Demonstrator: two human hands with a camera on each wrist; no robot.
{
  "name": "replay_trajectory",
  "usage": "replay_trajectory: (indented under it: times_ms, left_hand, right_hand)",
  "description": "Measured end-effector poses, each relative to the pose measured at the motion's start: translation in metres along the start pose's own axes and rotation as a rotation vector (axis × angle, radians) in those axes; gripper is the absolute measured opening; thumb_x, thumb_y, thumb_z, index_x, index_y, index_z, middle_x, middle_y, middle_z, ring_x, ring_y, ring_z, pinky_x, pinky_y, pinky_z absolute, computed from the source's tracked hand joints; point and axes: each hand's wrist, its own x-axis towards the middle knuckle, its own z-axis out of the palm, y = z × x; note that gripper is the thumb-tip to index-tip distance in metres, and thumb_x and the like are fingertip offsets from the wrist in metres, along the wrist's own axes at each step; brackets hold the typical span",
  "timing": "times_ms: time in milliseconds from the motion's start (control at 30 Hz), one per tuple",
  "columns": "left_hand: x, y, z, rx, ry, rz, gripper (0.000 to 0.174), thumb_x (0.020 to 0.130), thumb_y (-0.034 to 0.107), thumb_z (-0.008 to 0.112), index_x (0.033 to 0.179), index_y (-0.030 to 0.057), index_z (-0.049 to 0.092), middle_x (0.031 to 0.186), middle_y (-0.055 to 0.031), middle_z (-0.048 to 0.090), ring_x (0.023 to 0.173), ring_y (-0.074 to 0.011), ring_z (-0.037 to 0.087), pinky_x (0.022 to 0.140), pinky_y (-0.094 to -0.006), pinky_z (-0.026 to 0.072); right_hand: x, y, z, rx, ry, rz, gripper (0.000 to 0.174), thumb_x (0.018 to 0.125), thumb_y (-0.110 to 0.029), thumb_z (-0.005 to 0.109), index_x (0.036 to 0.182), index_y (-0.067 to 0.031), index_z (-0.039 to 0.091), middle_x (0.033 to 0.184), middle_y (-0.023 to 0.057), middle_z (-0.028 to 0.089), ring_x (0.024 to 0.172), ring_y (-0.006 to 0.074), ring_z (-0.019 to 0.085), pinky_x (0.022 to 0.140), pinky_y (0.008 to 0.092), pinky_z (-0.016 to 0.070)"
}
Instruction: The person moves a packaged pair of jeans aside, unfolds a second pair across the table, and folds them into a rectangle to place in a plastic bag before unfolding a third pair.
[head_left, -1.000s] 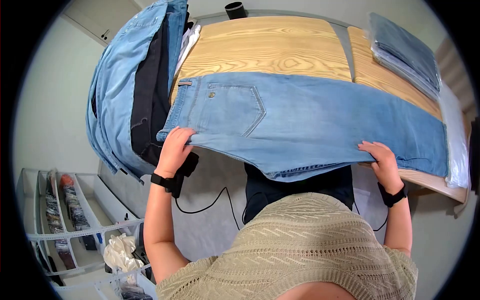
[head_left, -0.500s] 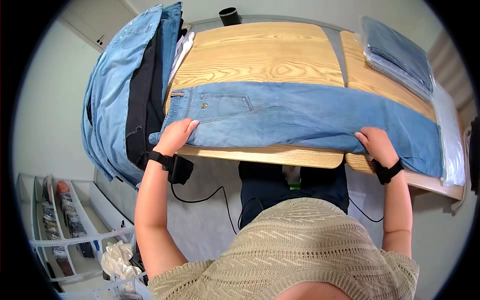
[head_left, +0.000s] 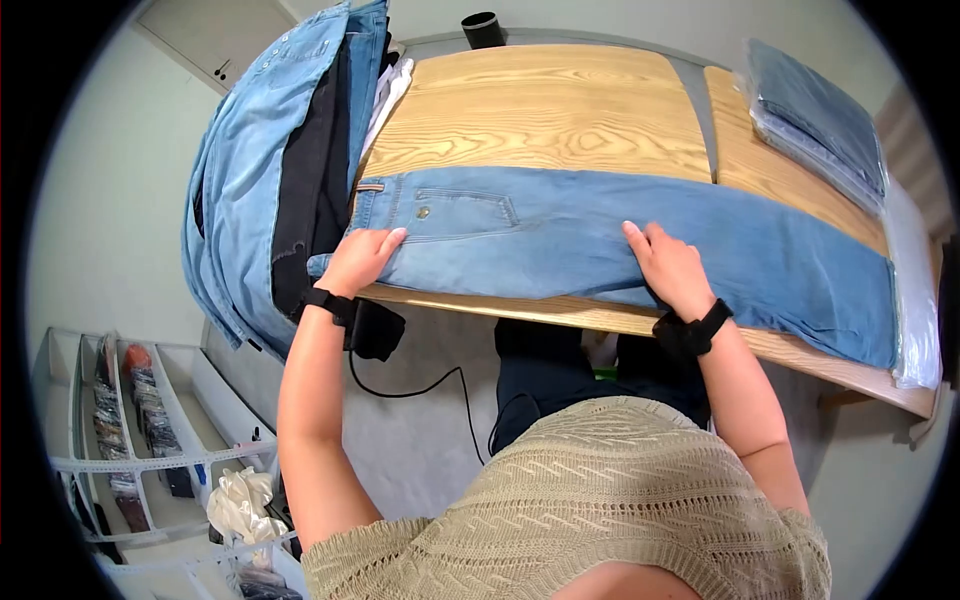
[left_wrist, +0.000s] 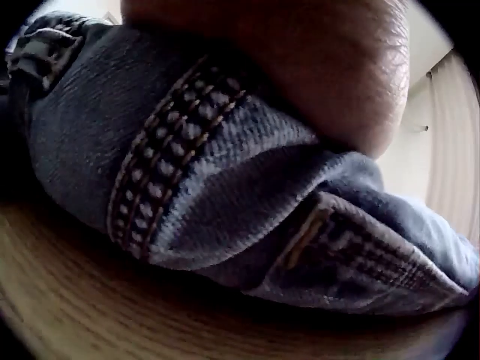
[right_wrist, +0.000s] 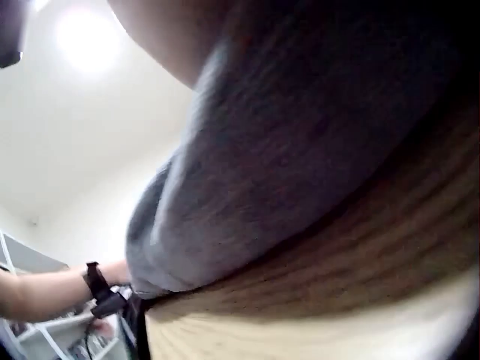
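Light-blue jeans (head_left: pixel 560 240) lie folded lengthwise across the wooden table, their waistband at the left and a back pocket partly covered by the fold. My left hand (head_left: pixel 365 258) grips the upper layer near the waistband, thumb stretched along the fabric; most of its fingers are hidden beneath the hand. In the left wrist view its palm (left_wrist: pixel 337 75) sits right over the stitched denim. Midway along the leg, my right hand (head_left: pixel 672 270) rests on the cloth with its fingers extended. The right wrist view shows the denim's rounded folded edge (right_wrist: pixel 225 210) above the wood.
A pile of denim and black garments (head_left: pixel 265 180) hangs over the table's left end. Clear-bagged folded jeans (head_left: pixel 820 115) and a plastic sleeve (head_left: pixel 915 290) lie at the right. A black cup (head_left: pixel 483 30) stands behind the wooden table (head_left: pixel 540 100); divided shelving (head_left: pixel 160 460) is at lower left.
The near edge of the jeans was lifted and folded back over the pocket, baring the table's front edge. My right hand has slid left along the leg; the left stayed near the waistband.
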Motion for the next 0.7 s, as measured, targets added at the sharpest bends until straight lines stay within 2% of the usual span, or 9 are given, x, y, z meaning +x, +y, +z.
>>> replay_trajectory:
  times_ms: [67,100,233,333,433,533,633,667,700]
  left_hand:
    - [-0.003,-0.006,0.001,-0.019,0.014,-0.043,0.048,0.094,0.042,0.041,0.078,0.0016,0.064,0.078,-0.0207,0.063,0.08,-0.0413,0.058,0.071,-0.0482,0.0447]
    - [-0.003,-0.007,0.007,0.018,0.012,-0.06,0.048,0.094,0.042,0.041,0.08,0.0034,0.066,0.078,-0.0205,0.063,0.08,-0.041,0.058,0.071,-0.0479,0.0451]
    - [-0.008,-0.011,0.017,0.015,0.127,-0.004,0.047,0.094,0.042,0.043,0.076,0.0044,0.066,0.075,-0.0199,0.063,0.075,-0.0398,0.059,0.067,-0.0478,0.0454]
    - [-0.011,-0.013,0.02,0.092,0.131,0.012,0.045,0.094,0.041,0.044,0.077,0.0043,0.065,0.073,-0.0194,0.062,0.073,-0.0393,0.059,0.064,-0.0474,0.0453]
    - [-0.013,-0.011,0.023,0.077,0.16,0.013,0.046,0.094,0.04,0.045,0.074,0.003,0.064,0.072,-0.0191,0.062,0.071,-0.0387,0.059,0.063,-0.0472,0.045]
    - [-0.019,-0.006,0.023,0.045,0.248,0.039,0.042,0.093,0.036,0.047,0.072,0.0022,0.062,0.072,-0.0186,0.062,0.071,-0.0376,0.059,0.062,-0.0459,0.045]
    - [-0.033,-0.009,0.025,0.068,0.336,0.083,0.033,0.09,0.03,0.052,0.075,0.0028,0.062,0.073,-0.0171,0.062,0.072,-0.0353,0.06,0.062,-0.0431,0.0452]
    - [-0.04,-0.012,0.027,0.101,0.383,0.123,0.027,0.088,0.027,0.055,0.077,0.0036,0.063,0.074,-0.0162,0.062,0.072,-0.0339,0.06,0.062,-0.0412,0.0455]
    - [-0.049,-0.013,0.026,0.151,0.31,0.08,0.019,0.086,0.022,0.058,0.082,0.0043,0.063,0.08,-0.0126,0.063,0.08,-0.0313,0.06,0.071,-0.0395,0.0455]
  right_hand:
    - [0.0,0.008,-0.001,-0.095,-0.077,-0.05,0.059,0.094,-0.056,0.032,0.087,-0.0035,0.057,0.086,0.017,0.066,0.086,0.036,0.06,0.076,0.0429,0.0424]
    - [-0.002,0.006,-0.001,-0.096,-0.081,-0.032,0.063,0.094,-0.058,0.03,0.089,-0.0026,0.059,0.087,0.0183,0.066,0.089,0.0368,0.06,0.082,0.0439,0.0414]
    - [-0.01,-0.003,-0.014,0.065,-0.121,0.047,0.056,0.092,-0.054,0.04,0.093,-0.0021,0.059,0.09,0.0198,0.065,0.09,0.0379,0.06,0.09,0.0463,0.038]
    - [-0.026,-0.015,-0.01,0.167,0.112,-0.385,0.045,0.081,-0.038,0.066,0.108,-0.0027,0.058,0.107,0.0188,0.062,0.103,0.0336,0.056,0.093,0.0445,0.0381]
    - [-0.018,-0.033,0.004,0.154,0.099,-0.538,0.045,0.08,-0.038,0.066,0.109,-0.0038,0.059,0.11,0.0178,0.06,0.107,0.0327,0.054,0.096,0.0456,0.0356]
    - [-0.007,-0.043,0.022,0.262,0.012,-0.494,0.04,0.079,-0.036,0.067,0.103,-0.0044,0.062,0.105,0.0159,0.061,0.103,0.0324,0.055,0.098,0.0497,0.0317]
    - [-0.009,-0.057,0.02,0.247,0.18,-0.593,0.028,0.079,-0.03,0.067,0.091,-0.0045,0.064,0.099,0.0127,0.062,0.097,0.0311,0.056,0.097,0.0486,0.033]
    - [-0.013,-0.06,0.011,0.294,0.042,-0.651,0.023,0.079,-0.027,0.068,0.087,-0.0047,0.065,0.096,0.0111,0.062,0.093,0.0302,0.057,0.097,0.0475,0.0335]
    - [-0.018,-0.064,0.003,0.339,-0.098,-0.706,0.019,0.079,-0.023,0.068,0.083,-0.0049,0.066,0.093,0.0096,0.062,0.09,0.0294,0.057,0.097,0.0464,0.034]
